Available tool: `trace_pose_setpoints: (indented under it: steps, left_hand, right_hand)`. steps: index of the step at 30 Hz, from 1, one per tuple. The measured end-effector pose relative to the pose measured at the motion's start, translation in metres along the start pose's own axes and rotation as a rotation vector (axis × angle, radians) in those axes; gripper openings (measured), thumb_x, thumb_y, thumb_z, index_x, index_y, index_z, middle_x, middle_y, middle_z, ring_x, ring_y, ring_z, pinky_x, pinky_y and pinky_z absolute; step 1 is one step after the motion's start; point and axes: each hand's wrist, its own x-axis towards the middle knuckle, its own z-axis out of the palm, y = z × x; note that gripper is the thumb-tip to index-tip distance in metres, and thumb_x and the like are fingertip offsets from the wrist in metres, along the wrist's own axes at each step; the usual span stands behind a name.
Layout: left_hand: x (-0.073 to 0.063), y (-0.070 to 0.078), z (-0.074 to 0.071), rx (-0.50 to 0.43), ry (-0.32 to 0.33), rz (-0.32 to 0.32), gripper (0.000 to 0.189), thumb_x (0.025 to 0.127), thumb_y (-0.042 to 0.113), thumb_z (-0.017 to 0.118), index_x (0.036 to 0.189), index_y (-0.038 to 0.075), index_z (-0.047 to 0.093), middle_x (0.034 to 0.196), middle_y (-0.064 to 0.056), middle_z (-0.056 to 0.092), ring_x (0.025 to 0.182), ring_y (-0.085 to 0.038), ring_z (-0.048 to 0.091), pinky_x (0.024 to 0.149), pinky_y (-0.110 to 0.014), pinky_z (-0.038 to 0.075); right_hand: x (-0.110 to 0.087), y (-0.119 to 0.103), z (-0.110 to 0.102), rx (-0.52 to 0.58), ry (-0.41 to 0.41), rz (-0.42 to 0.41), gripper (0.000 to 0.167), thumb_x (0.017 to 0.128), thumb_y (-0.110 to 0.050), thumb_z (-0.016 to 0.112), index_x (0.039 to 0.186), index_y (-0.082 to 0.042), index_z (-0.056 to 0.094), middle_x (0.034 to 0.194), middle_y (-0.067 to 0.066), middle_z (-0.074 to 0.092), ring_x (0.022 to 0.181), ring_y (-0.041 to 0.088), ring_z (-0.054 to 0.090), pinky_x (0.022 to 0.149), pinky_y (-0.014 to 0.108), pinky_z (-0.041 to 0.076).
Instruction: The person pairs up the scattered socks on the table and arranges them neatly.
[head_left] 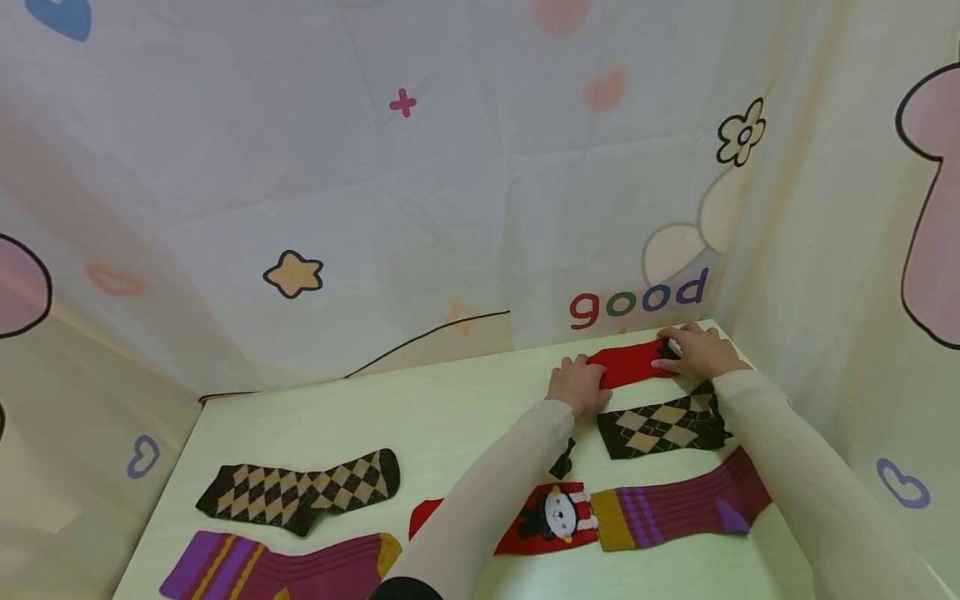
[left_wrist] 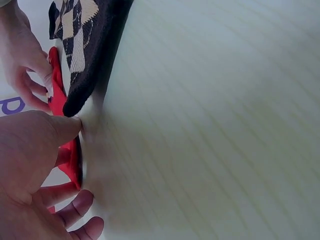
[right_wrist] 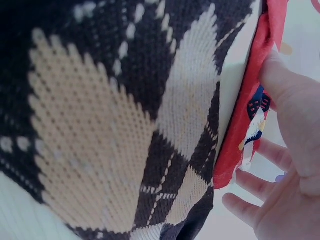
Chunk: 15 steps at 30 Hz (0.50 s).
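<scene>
A red sock (head_left: 632,365) with a black-and-white patch lies near the table's back right corner. My left hand (head_left: 579,386) holds its left end, thumb on the near side. At the other end my right hand (head_left: 702,352) grips the sock by the patch, its thumb on the red cloth (right_wrist: 255,65) in the right wrist view. Just in front lies a black-and-tan argyle sock (head_left: 660,427), which fills much of the right wrist view. In the left wrist view the red sock (left_wrist: 74,160) shows between thumb and fingers, partly hidden by the hand.
A maroon sock (head_left: 675,510) with a mustard cuff lies nearer. Beside it, another red sock (head_left: 551,521) with a bear face is partly covered by my left forearm. Further left lie another argyle sock (head_left: 300,492) and a maroon-purple sock (head_left: 300,571). Printed curtains (head_left: 420,208) border the table (head_left: 450,425).
</scene>
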Motion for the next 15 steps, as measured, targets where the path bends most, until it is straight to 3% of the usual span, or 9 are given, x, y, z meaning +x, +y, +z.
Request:
trace_pose_setpoints:
  steps: [6, 15]
  left_hand:
    - [0.0008, -0.0008, 0.0009, -0.014, -0.005, -0.024, 0.057, 0.099, 0.049, 0.061, 0.151, 0.028, 0.049, 0.145, 0.003, 0.054, 0.118, -0.02, 0.053, 0.099, -0.034, 0.048]
    - [0.0014, 0.0007, -0.0019, 0.004, -0.025, -0.021, 0.047, 0.099, 0.05, 0.061, 0.139, 0.026, 0.062, 0.14, 0.004, 0.055, 0.114, -0.019, 0.053, 0.096, -0.034, 0.049]
  right_hand:
    - [-0.0013, -0.0002, -0.001, 0.001, -0.005, -0.005, 0.068, 0.091, -0.05, 0.073, 0.142, -0.008, 0.055, 0.142, 0.036, 0.046, 0.116, 0.062, 0.047, 0.089, 0.077, 0.044]
    - [-0.0013, 0.0005, -0.0017, -0.003, -0.011, -0.004, 0.068, 0.091, -0.051, 0.073, 0.142, -0.009, 0.055, 0.142, 0.036, 0.046, 0.116, 0.062, 0.047, 0.089, 0.078, 0.044]
